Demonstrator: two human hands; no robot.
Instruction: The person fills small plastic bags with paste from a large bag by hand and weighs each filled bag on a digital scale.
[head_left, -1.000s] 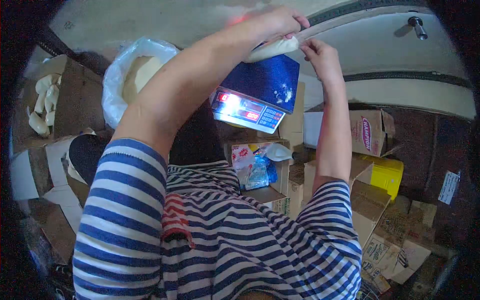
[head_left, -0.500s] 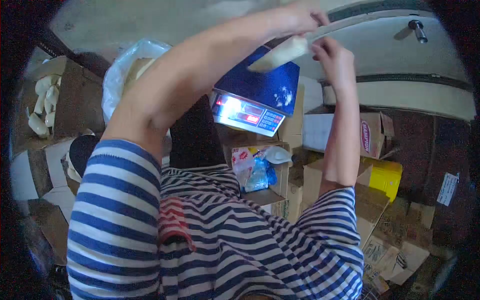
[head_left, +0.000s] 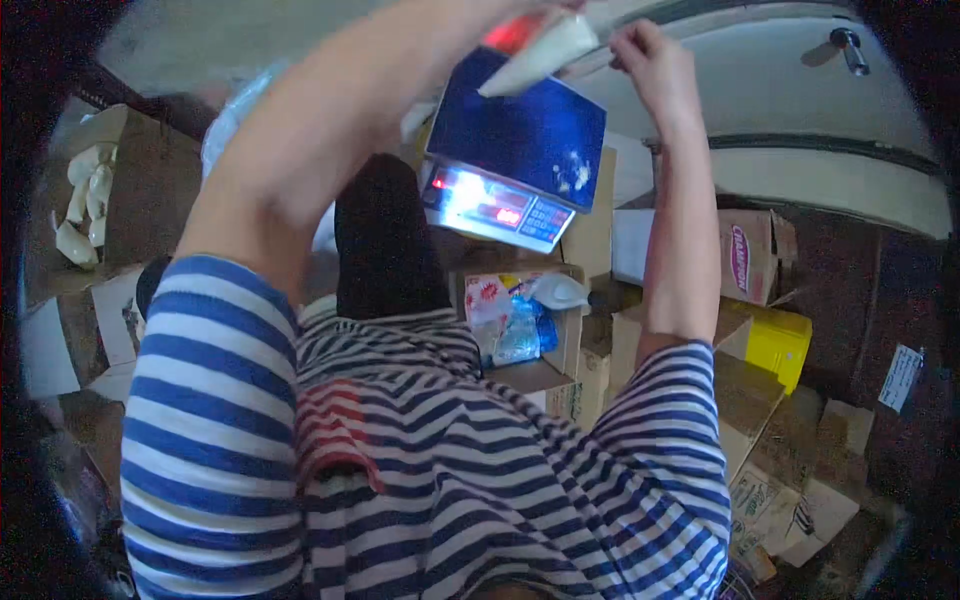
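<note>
A slim plastic bag (head_left: 545, 58) with whitish contents slants above the blue top of a digital scale (head_left: 515, 125), its narrow end pointing down and left. My right hand (head_left: 652, 62) is at the bag's upper end, thumb and fingers pinched on its thin clear plastic. My left arm (head_left: 370, 90) reaches across to the bag from the left. Most of the left hand is cut off by the top edge, so its fingers do not show. The scale's display (head_left: 480, 203) glows white and red, and white powder marks its platform.
On the left, an open carton (head_left: 150, 190) holds several filled white bags (head_left: 92, 200). A large clear plastic sack (head_left: 235, 120) is partly behind my left arm. Below the scale, a box (head_left: 565, 345) contains plastic packets. A Champion carton (head_left: 757, 258) and a yellow container (head_left: 780, 345) stand right.
Both hands have risen toward the top edge, and the bag has moved up and left with them. The left hand has mostly left the view.
</note>
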